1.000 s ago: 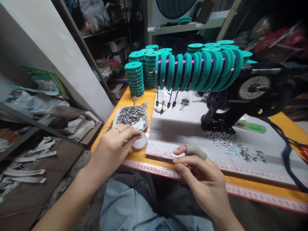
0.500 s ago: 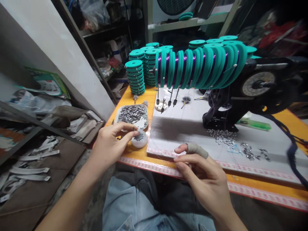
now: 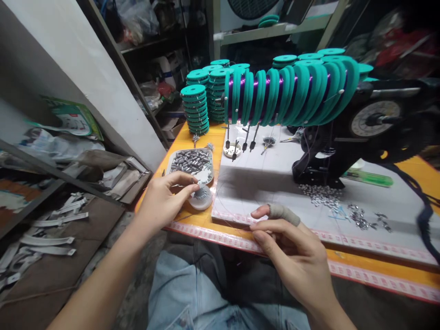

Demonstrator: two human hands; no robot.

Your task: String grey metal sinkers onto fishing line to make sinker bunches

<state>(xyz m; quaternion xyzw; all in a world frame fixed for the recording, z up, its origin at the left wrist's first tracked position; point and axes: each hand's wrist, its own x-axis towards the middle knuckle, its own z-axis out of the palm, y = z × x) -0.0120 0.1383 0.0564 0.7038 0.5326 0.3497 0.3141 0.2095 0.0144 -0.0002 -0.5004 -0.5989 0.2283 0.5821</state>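
My left hand (image 3: 168, 199) pinches thumb and forefinger together over a small round white dish (image 3: 200, 198) that bears a cluster of small dark metal pieces; what the fingertips hold is too small to tell. Just behind is a white tray (image 3: 211, 161) with grey metal cylinders (image 3: 190, 160). My right hand (image 3: 288, 243), its middle area wrapped in a grey finger bandage (image 3: 283, 213), has thumb and forefinger pinched on a thin line at the table's front edge. Thin threads run from there across the white board (image 3: 247, 197).
A black machine (image 3: 319, 160) carries a row of teal spools (image 3: 285, 94) with purple thread, weights hanging below. Stacked teal spools (image 3: 195, 110) stand behind the tray. Small metal pieces (image 3: 321, 196) and a green cutter (image 3: 369, 177) lie on the right. Shelves (image 3: 151, 50) stand behind.
The whole view has shifted slightly, with the scene a little further right. Both hands keep nearly the same pose and place; my left fingertips remain over the dish.
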